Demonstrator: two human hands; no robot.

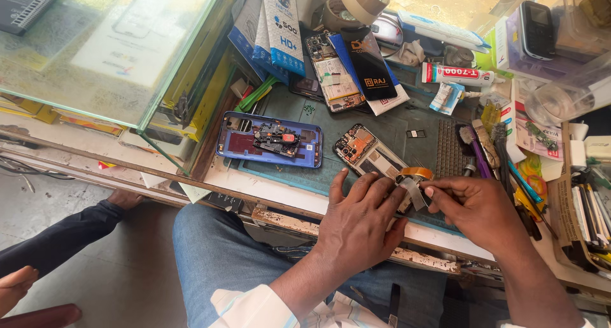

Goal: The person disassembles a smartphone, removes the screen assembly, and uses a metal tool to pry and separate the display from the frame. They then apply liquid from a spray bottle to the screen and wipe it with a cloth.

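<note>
An opened phone [369,155], its back removed and its board and battery area exposed, lies on the green mat [286,105] at the front edge of the bench [267,191]. The left hand [359,220] is laid flat over the phone's near end, fingers [375,188] spread and pressed down, so that the body is held steady against the mat. The right hand [474,207] is closed in a pinch on a thin grey strip [417,191] that rises from the phone beside an orange, tape-like flex ribbon [417,173]; whether the strip is a pull tab or a piece of tape cannot be told.

The phone is judged light and stiff but fragile: the bare board, connectors and small camera parts would be damaged by pressure or by twisting, so it is best held by its frame edges or under a flat palm, as is seen here. The strip and ribbon are judged very light, limp and easily torn or creased; they are best gripped near the free end between fingertip pads and drawn gently rather than jerked.

A second phone shell, a blue back cover [268,139] with a small black board resting in it, lies well apart to the left on the same mat. A glue tube [457,75] and brushes [484,146] lie beyond and to the right. Another person's dark sleeve [57,236] is seen at the lower left, away from the work.
</note>
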